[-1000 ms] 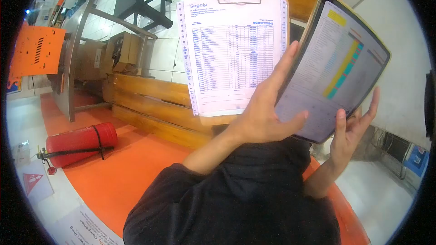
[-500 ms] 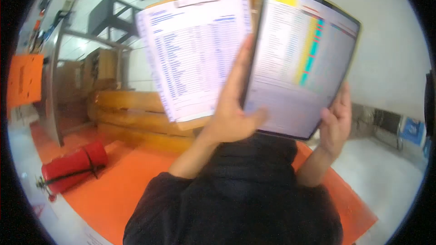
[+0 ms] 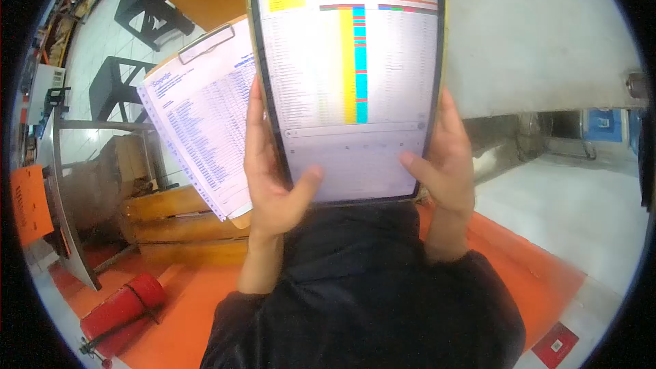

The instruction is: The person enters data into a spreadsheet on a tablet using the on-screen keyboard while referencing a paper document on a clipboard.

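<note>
A tablet [image 3: 352, 160] in a yellow-edged case is upright before me, between my two hands. Its screen shows a spreadsheet with yellow and teal columns, and a keyboard below. My left hand [image 3: 273, 191] grips the left edge, thumb over the lower screen. The opposite edge is in my right hand [image 3: 444, 164], whose thumb also lies over the keyboard area. Behind the tablet, to the left, a clipboard [image 3: 207, 44] carries a printed list [image 3: 198, 119] under its metal clip. The tablet and my left hand cover its right side; what supports the clipboard is hidden.
A red fire extinguisher [image 3: 123, 314] lies on the orange floor [image 3: 184, 307] at lower left. Beyond it are a wooden bench [image 3: 188, 215], a metal-framed table [image 3: 65, 198] and dark stools [image 3: 119, 89]. A white surface [image 3: 533, 34] is at right, a red card [image 3: 555, 345] below.
The tablet has shifted left in view and straightened from its tilt, now covering more of the clipboard. The clipboard appears lower, further left and more tilted. Both hands still hold the tablet.
</note>
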`<state>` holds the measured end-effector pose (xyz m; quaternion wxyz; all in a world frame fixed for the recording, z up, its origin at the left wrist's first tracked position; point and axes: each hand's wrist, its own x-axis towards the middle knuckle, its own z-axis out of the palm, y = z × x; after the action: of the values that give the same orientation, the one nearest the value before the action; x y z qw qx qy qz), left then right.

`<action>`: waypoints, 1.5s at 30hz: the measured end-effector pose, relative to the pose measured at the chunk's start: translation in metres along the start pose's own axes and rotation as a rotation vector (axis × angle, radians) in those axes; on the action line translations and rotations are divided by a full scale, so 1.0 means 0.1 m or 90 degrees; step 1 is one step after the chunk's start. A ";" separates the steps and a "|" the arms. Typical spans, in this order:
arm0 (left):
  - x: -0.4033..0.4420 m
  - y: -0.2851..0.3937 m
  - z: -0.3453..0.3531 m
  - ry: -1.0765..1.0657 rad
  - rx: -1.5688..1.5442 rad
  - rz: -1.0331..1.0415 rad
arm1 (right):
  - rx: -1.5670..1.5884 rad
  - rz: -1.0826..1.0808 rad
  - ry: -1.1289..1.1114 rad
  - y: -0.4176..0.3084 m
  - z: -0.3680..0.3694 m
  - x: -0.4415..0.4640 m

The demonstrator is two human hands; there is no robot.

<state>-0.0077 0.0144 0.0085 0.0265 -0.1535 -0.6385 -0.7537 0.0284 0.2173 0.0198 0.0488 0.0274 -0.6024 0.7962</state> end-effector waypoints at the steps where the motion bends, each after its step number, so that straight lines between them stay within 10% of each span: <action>1: 0.00 0.01 0.00 0.003 0.006 0.002 | -0.015 0.000 0.009 0.00 0.00 0.00; 45: -0.05 0.01 0.08 0.003 0.045 0.012 | -0.130 -0.115 0.061 0.01 0.04 -0.02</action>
<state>-0.0006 0.0215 0.0095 0.0404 -0.1564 -0.6629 -0.7311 0.0307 0.2130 0.0199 0.1515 0.0381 -0.6722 0.7237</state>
